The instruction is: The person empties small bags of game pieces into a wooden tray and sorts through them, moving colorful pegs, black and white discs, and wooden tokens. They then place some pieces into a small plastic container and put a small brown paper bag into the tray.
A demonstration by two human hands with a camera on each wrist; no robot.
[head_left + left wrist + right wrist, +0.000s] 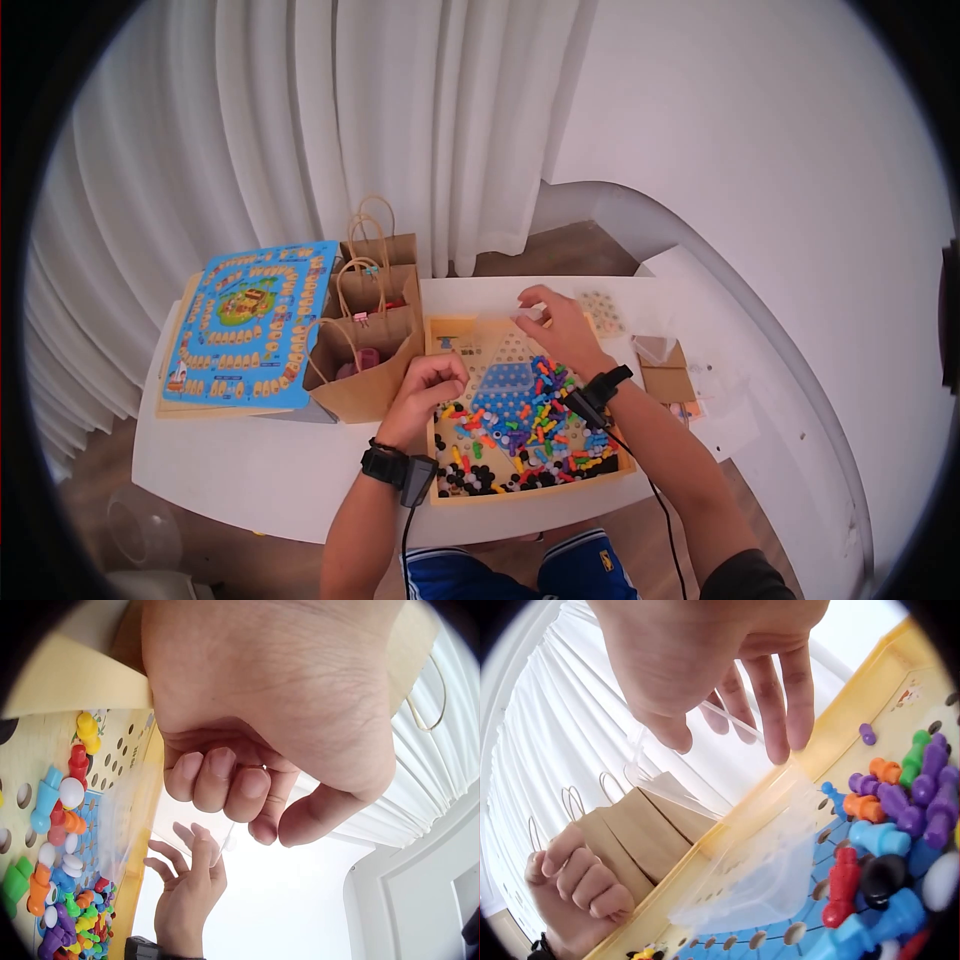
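Note:
My right hand (pixel 562 330) is over the far side of a yellow-rimmed tray (pixel 433 470). Its thumb and fingers grip the edge of a clear plastic box (pixel 742 881), which tilts over the blue patterned board (pixel 742 941) in the right wrist view. My left hand (pixel 432 385) hovers by the tray's left rim, fingers curled in; the left wrist view shows nothing between the left hand's (pixel 262 727) fingertips. Many coloured pegs (pixel 540 420) lie heaped in the tray, with black pieces (pixel 480 478) along its near side.
Brown paper bags (pixel 385 370) stand left of the tray, beside a blue game board (pixel 250 320). To the right, a small clear container (pixel 655 348) rests on a brown card piece (pixel 668 385). A sheet with round spots (pixel 600 308) lies behind. White curtains (pixel 390 130) hang beyond the table.

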